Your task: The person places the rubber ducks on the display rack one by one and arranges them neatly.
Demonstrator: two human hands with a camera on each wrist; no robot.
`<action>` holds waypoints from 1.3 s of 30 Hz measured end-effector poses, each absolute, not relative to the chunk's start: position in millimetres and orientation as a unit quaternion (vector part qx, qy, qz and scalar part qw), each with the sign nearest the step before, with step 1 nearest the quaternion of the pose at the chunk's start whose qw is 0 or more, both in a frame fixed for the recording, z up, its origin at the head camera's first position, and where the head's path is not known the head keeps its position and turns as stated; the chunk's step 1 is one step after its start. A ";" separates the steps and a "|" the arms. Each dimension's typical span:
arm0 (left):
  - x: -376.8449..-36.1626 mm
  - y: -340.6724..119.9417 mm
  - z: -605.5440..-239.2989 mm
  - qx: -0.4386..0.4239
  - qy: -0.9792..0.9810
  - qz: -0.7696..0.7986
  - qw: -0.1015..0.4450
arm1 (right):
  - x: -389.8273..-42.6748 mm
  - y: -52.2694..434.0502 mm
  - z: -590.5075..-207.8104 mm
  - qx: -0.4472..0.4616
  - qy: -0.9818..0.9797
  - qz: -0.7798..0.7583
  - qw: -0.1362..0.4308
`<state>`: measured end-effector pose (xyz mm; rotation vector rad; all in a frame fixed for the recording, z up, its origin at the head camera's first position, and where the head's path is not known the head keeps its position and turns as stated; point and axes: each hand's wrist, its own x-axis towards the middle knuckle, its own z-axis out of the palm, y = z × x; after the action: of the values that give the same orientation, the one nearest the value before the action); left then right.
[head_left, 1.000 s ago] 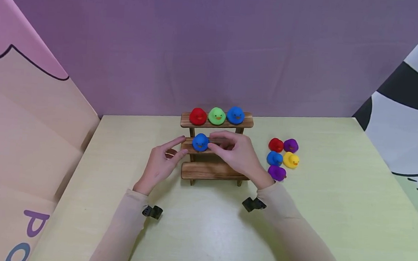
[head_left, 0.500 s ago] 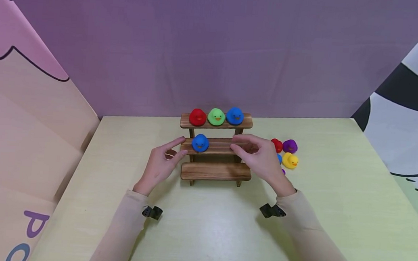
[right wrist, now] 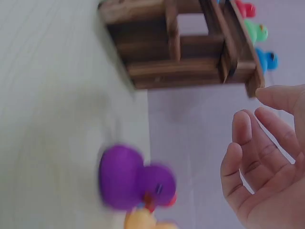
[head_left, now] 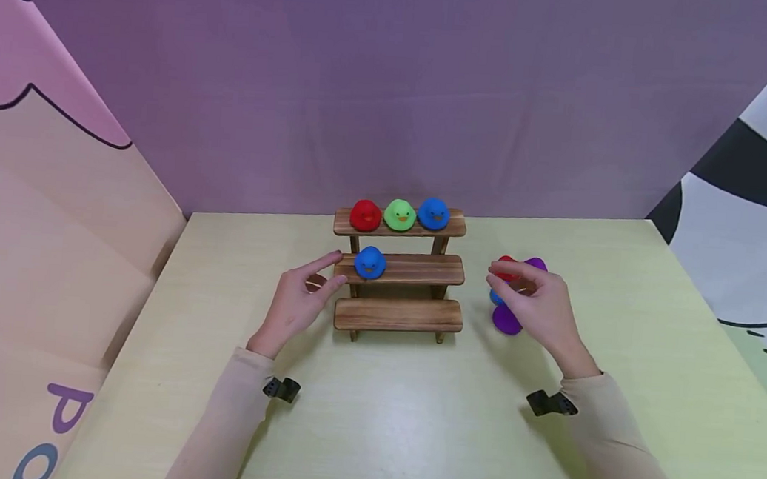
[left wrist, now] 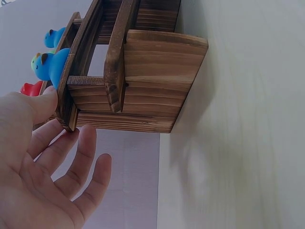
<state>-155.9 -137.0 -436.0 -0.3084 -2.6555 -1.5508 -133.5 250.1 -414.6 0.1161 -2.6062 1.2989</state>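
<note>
A wooden three-tier stand (head_left: 415,270) sits mid-table. Its top shelf carries a red duck (head_left: 365,214), a green duck (head_left: 399,215) and a blue duck (head_left: 433,213). A second blue duck (head_left: 370,262) sits at the left of the middle shelf. My left hand (head_left: 319,276) rests against that shelf's left end, and the left wrist view shows its thumb (left wrist: 45,102) touching the wood with the other fingers relaxed. My right hand (head_left: 517,284) hovers, loosely curled and holding nothing, over loose ducks right of the stand: red (head_left: 503,270), purple (head_left: 505,321), another purple (head_left: 538,264).
Table (head_left: 411,419) is pale yellow-green, walled by a purple backdrop (head_left: 394,84) and printed panels on both sides. In the right wrist view a purple duck (right wrist: 128,179) and a yellow duck (right wrist: 143,220) lie under my hand (right wrist: 259,157). Black clips sit on both sleeves.
My right hand has let go of the blue duck on the middle shelf and moved right, over the loose ducks. The left hand has stayed at the shelf's end.
</note>
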 end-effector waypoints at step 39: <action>-155.6 -136.2 -437.3 -0.108 -0.856 -0.504 0.037 | -136.8 329.7 -453.6 -0.036 -0.912 0.409 -0.005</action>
<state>-155.6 -136.2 -437.3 -0.3330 -2.6289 -1.5462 -136.8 329.7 -453.6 -0.1138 -2.8729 1.2884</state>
